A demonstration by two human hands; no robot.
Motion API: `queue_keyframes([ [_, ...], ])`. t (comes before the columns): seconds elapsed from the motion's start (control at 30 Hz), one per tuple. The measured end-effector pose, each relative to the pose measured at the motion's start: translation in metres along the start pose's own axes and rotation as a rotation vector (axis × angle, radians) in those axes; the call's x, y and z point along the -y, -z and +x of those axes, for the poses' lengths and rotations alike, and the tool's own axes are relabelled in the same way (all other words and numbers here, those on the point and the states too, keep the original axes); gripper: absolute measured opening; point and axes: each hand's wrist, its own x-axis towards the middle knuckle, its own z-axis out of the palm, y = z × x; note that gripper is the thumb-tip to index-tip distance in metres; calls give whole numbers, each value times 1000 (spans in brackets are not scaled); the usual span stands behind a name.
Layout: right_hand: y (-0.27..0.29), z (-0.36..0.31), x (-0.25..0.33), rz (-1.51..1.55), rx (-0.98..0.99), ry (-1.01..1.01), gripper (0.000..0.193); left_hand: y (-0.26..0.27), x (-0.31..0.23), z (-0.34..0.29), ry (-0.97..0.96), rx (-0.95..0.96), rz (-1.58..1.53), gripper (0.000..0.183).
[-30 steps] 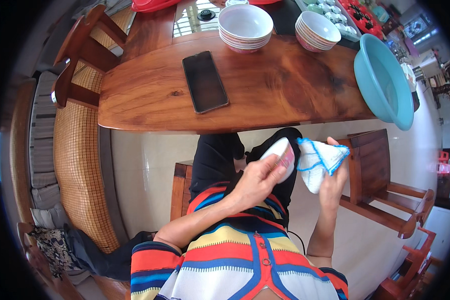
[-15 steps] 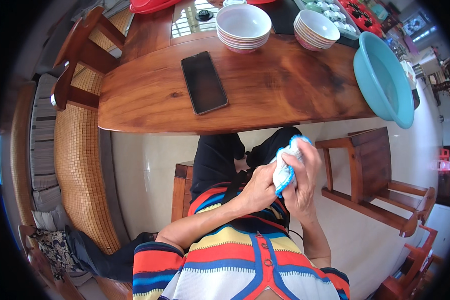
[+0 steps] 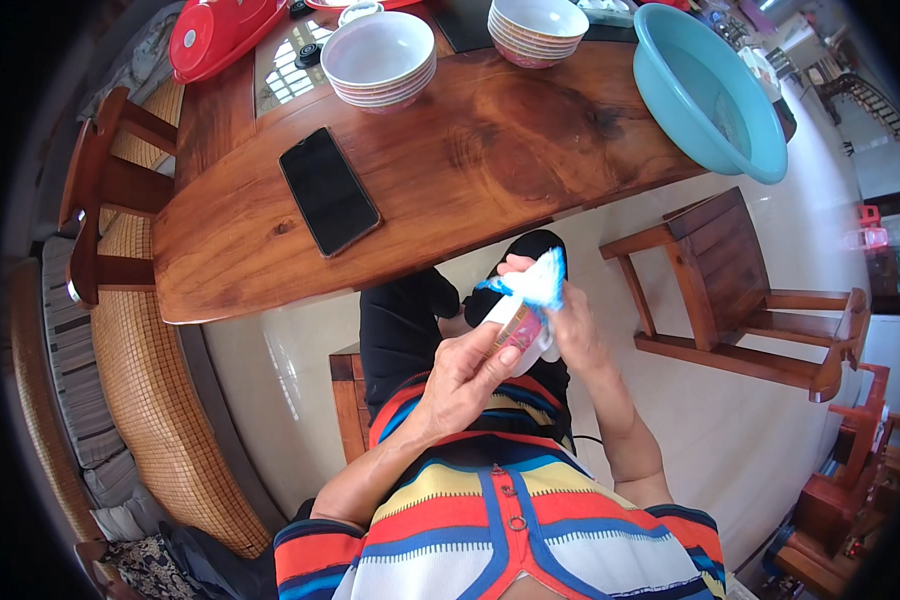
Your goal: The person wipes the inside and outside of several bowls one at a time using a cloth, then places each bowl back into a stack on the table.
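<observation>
In front of my lap, my left hand (image 3: 470,368) grips a small white bowl (image 3: 518,335) with a pink and gold patterned outside. The bowl is tilted on its side, thumb on its outer wall. My right hand (image 3: 576,328) holds a white cloth (image 3: 540,284) with a blue edge against the bowl's far side. Part of that cloth is bunched over the rim, and some right fingers are hidden behind it or blurred. Beyond my knees, a black phone (image 3: 330,192) lies on the wooden table (image 3: 420,200).
A stack of larger bowls (image 3: 378,60) and a stack of smaller bowls (image 3: 537,30) stand farther back. A turquoise basin (image 3: 710,100) sits at the table's right end. Wooden chairs stand right (image 3: 730,290) and left (image 3: 120,190). A red lid (image 3: 225,35) lies far left.
My view has turned, so the table's things sit farther left. The patterned bowl now shows in my left hand, where only the bunched cloth showed before. The cloth has spread out above it.
</observation>
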Motion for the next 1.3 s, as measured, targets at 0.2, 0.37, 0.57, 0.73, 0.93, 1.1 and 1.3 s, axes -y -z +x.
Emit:
queue_keyframes([
  [0.2, 6, 5, 5, -63, 243, 390, 45, 8, -16, 3, 151, -13, -355, 21],
  [0.37, -3, 12, 1, 137, 84, 322, 50, 25, -25, 19, 61, -164, -707, 33],
  [0.57, -31, -2, -8, -189, -123, 419, 57, 27, -25, 26, 91, -339, -1103, 41],
  [0.73, -51, -12, -11, -674, -256, 725, 55, 13, -30, 28, 19, -428, -911, 44],
  [0.93, -38, -15, 14, -756, -81, 681, 51, -3, -36, 21, -10, -389, -842, 30],
  [1.1, -29, -15, 32, -4, -196, 207, 60, -11, -13, 7, -115, -168, -23, 10],
  [1.3, -9, -5, 32, 48, -138, -128, 67, -15, 4, 15, -545, 23, 870, 21],
])
